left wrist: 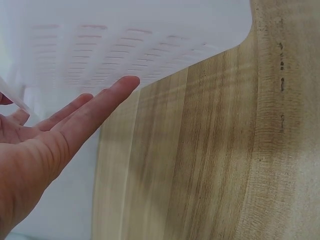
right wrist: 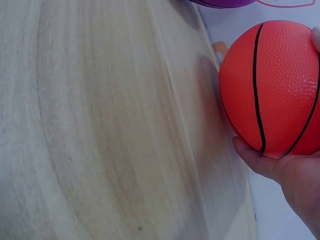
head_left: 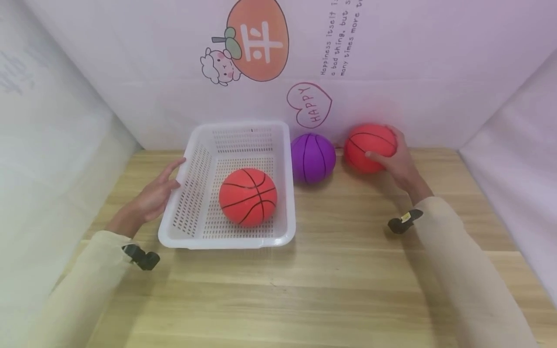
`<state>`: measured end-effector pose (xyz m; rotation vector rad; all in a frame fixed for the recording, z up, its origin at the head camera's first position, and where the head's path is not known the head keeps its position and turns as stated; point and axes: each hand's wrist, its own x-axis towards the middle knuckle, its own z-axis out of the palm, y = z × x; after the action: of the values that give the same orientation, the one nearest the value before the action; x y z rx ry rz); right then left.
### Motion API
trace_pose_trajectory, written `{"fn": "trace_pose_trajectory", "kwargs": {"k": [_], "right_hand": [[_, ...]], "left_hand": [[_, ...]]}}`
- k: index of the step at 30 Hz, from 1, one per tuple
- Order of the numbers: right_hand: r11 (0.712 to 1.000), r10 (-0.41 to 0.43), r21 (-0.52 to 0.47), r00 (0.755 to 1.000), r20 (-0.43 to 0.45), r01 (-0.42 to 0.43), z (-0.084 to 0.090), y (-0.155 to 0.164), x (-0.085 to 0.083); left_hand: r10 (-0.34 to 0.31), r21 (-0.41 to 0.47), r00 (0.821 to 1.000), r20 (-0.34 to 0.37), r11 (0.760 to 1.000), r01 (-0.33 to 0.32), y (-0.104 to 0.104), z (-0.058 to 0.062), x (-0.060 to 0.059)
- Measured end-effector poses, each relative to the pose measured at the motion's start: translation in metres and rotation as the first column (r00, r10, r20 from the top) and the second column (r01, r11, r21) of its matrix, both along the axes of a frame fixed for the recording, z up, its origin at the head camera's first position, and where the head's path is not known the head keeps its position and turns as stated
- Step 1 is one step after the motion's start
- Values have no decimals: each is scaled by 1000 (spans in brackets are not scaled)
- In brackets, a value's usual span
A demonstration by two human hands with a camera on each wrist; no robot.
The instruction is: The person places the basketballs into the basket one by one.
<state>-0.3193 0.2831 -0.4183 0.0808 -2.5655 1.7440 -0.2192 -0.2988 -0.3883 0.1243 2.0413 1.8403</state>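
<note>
Two pale sleeves [head_left: 465, 270] reach in from the bottom, over the wooden worktop [head_left: 278, 299]. Each has a small black thing [head_left: 145, 258] at the wrist.

The left hand [head_left: 152, 198] is at the left side of a white basket [head_left: 226, 242]. Its fingers are straight and spread, and they touch the edge. The basket has lots of little slots. One red ball [head_left: 248, 197] with black lines sits inside, toward the near right corner.

The right hand [head_left: 398, 162] holds another red ball [head_left: 370, 145], with its thumb on one side and fingers round the back. I can't tell if that ball touches the worktop. It is close to the back wall [head_left: 152, 87].

A purple ball [head_left: 313, 158] sits just beside the basket, on its right, between it and the held ball.

On the wall are a big orange fruit [head_left: 258, 41], a little sheep [head_left: 219, 67], a heart [head_left: 310, 105] that says HAPPY, and some words [head_left: 341, 43].
</note>
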Motion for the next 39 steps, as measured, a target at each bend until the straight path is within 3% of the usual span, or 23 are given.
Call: {"fn": "trace_pose_trajectory", "kwargs": {"k": [12,27,39], "right_hand": [[999,-35,41,999,3,35,2,7,3],[999,-31,29,999,-37,32,19,5,23],[998,-9,55,996,-83,14,39,-7,29]], "left_hand": [[-12,-24,1000,1,1000,12,-1,2,-1],[-39,4,999,8,999,39,-3,1,-1],[-49,7,999,5,999,48,-2,1,-1]]}}
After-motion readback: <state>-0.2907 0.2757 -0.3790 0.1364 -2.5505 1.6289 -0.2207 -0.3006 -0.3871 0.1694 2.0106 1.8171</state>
